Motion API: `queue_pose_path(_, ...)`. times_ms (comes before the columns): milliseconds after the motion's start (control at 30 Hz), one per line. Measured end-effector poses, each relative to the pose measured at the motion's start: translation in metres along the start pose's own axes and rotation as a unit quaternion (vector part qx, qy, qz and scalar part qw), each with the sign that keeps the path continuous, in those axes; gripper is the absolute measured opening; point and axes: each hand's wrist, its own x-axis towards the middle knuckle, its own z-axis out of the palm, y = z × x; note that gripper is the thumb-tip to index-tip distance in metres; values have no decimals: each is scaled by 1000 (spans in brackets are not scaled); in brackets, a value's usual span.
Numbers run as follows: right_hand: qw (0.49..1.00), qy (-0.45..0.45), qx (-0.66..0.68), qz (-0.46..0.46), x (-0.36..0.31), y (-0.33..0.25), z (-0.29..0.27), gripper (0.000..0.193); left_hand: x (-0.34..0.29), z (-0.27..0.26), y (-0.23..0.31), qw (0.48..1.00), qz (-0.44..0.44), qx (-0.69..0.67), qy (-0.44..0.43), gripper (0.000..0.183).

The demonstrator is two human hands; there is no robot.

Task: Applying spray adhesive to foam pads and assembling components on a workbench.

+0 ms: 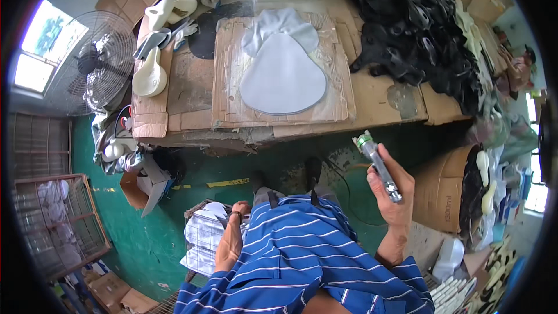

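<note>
My right hand (396, 192) is raised in front of the table's right part, closed around a silver spray gun (379, 164) with a green ring near its nozzle end. Down by my left thigh, my left hand (240, 208) is closed with its fingers curled, beside a wire basket of white sheet pieces (203, 229). Whatever it may grip is hidden. On the cardboard-topped table lies a smooth pale grey, pear-shaped piece (283, 78), its wide end toward me. A wrinkled pale grey cloth piece (279, 23) lies under its far, narrow end.
Cream saddle-shaped pads (150, 75) stand on the table's left side, near a large fan (93, 64). Black covers (412, 29) are heaped at the right. A cardboard box (442, 189) stands at the right, and an open carton (145, 183) sits on the green floor. Another person (516, 70) is at far right.
</note>
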Motion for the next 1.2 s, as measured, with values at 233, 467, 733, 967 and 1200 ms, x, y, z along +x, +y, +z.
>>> queue_pose_path(233,997,-66,-42,-23,-16,-19,9,56,36,-40,83,994,3,-102,-30,47)
queue_pose_path(467,999,-15,-36,-16,1,-9,29,55,12,-35,128,996,6,-93,-13,48)
queue_pose_path(733,993,-103,-54,-5,-2,-16,15,56,3,-35,58,984,-118,-133,11,45)
queue_pose_path(967,996,-21,-60,67,-6,-16,1,51,3,-37,39,996,-91,10,8,39)
queue_pose_path(1200,987,-158,16,-2,11,-26,31,53,12,-30,94,997,-59,-56,-15,49)
